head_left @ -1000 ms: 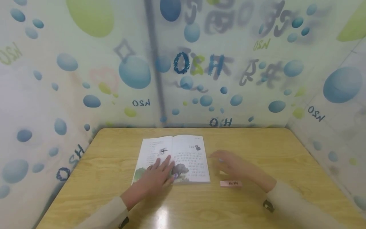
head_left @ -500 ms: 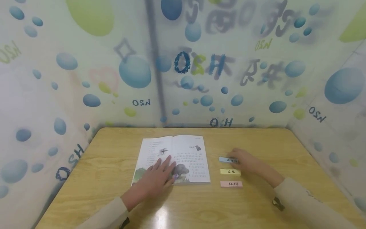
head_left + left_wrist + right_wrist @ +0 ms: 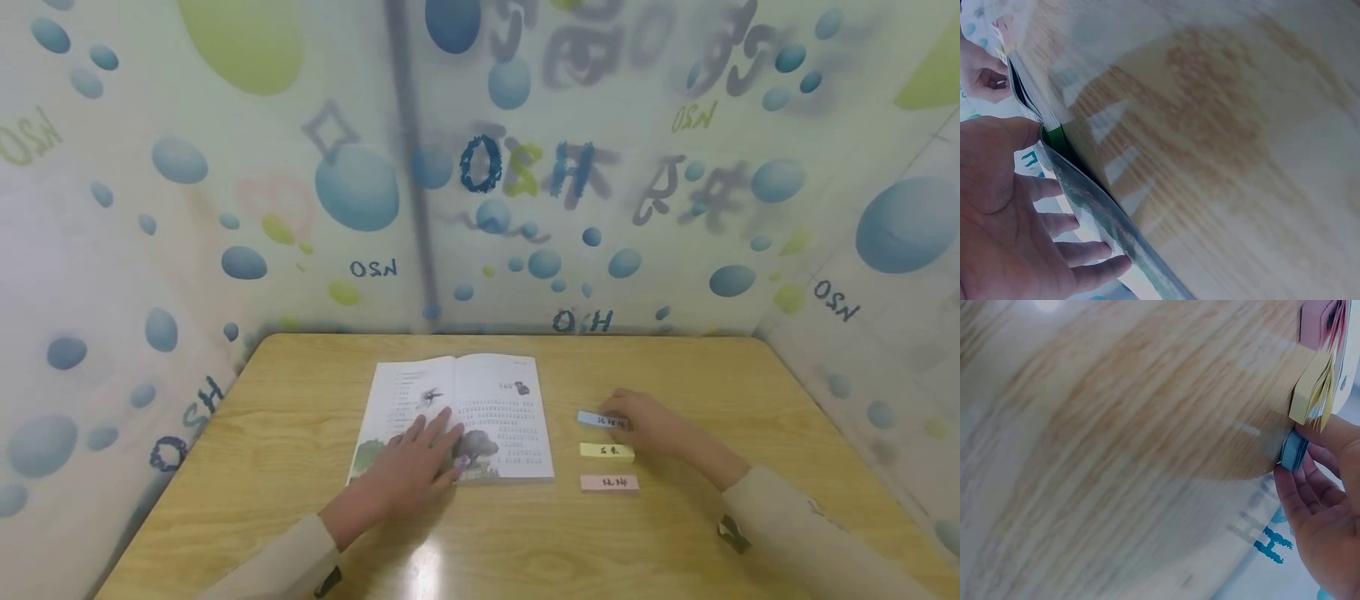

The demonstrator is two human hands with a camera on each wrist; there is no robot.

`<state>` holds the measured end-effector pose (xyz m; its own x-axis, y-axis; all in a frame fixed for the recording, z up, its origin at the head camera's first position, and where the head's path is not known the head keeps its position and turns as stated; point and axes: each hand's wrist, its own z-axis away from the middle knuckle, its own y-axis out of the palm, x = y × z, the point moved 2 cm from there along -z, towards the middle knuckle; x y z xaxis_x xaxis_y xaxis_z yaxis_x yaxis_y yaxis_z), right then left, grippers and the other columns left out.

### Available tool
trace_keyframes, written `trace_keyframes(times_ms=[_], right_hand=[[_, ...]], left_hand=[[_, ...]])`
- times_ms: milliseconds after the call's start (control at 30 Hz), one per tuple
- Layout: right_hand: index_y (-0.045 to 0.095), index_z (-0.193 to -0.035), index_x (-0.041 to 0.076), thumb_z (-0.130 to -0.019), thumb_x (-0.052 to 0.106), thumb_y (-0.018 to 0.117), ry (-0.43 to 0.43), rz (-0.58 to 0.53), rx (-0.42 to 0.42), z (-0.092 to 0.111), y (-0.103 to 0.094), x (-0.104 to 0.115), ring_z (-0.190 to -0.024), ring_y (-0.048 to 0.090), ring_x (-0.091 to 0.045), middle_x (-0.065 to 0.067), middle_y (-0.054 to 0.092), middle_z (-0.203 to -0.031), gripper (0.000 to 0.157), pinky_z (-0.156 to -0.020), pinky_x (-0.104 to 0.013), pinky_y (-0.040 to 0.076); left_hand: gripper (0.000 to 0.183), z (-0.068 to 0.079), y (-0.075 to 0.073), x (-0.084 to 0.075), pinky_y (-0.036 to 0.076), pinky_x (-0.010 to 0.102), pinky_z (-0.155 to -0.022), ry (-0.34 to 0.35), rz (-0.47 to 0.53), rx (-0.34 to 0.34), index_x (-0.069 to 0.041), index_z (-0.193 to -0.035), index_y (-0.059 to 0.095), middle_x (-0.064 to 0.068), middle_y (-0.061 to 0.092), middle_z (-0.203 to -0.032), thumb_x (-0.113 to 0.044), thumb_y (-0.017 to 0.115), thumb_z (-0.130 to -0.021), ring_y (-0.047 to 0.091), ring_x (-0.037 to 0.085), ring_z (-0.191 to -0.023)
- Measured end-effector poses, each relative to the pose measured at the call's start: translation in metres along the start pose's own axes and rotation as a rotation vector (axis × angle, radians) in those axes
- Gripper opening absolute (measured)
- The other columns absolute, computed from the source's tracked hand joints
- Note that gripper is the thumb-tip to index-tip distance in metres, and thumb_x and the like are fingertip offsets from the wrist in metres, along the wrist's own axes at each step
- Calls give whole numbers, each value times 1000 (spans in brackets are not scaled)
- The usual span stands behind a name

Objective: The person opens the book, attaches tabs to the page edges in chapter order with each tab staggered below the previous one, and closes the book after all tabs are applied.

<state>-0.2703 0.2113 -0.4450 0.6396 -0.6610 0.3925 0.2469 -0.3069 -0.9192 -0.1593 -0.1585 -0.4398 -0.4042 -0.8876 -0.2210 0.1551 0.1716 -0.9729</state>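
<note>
An open book [image 3: 495,379] with printed text and small pictures lies on the wooden table. My left hand [image 3: 408,471] rests on its lower left page, fingers spread and straight; the left wrist view has this hand [image 3: 1004,212] along the book's edge [image 3: 1119,215]. To the right of the book, my right hand [image 3: 651,425] pinches the right end of a blue sticky note pad [image 3: 591,418]. In the right wrist view, thumb and fingers lie on opposite sides of the blue pad [image 3: 1294,451]. Handwriting shows on its top, partly covered by fingers.
Nearer than the blue pad lie a yellow sticky note pad [image 3: 606,451] and a pink one [image 3: 609,483], both with handwriting, in a column. The table [image 3: 510,550] meets a patterned wall covering [image 3: 660,208] at its back and sides.
My right hand has moved right from beside the book and now grips the blue sticky note pad's right end; the pads it covered show. The left hand stays on the book.
</note>
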Motion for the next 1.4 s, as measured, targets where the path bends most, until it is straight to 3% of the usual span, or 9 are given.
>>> trace_keyframes(times_ms=[367, 533, 833, 1400], right_hand=[[72, -111, 9, -88, 7, 79, 125, -69, -21, -1, -8, 0, -93, 60, -16, 4, 65, -101, 25, -85, -43, 54], [72, -110, 7, -85, 3, 80, 91, -138, -72, -3, -14, 5, -97, 64, -22, 0, 69, -104, 26, -86, -46, 55], [70, -112, 7, -88, 4, 78, 67, -265, -90, -7, -16, 14, -98, 66, -20, 1, 69, -104, 25, -88, -41, 56], [72, -111, 12, -88, 8, 79, 108, -407, -111, -13, 5, 33, -95, 65, -18, 4, 68, -101, 23, -84, -33, 57]], left_hand=[[61, -1, -1, 0, 33, 66, -108, -5, 9, 8, -10, -158, 38, 17, 19, -165, -44, 47, -107, 24, 49, -145], [61, -2, -1, 1, 33, 66, -107, -4, -1, 9, -10, -158, 38, 17, 20, -165, -44, 47, -107, 25, 49, -145], [62, -1, 0, 1, 34, 66, -107, 1, -13, 5, -10, -157, 39, 17, 21, -165, -44, 47, -107, 25, 49, -144], [61, -2, -1, 2, 33, 67, -107, -10, 24, 4, -10, -157, 39, 17, 21, -165, -43, 49, -106, 25, 49, -144]])
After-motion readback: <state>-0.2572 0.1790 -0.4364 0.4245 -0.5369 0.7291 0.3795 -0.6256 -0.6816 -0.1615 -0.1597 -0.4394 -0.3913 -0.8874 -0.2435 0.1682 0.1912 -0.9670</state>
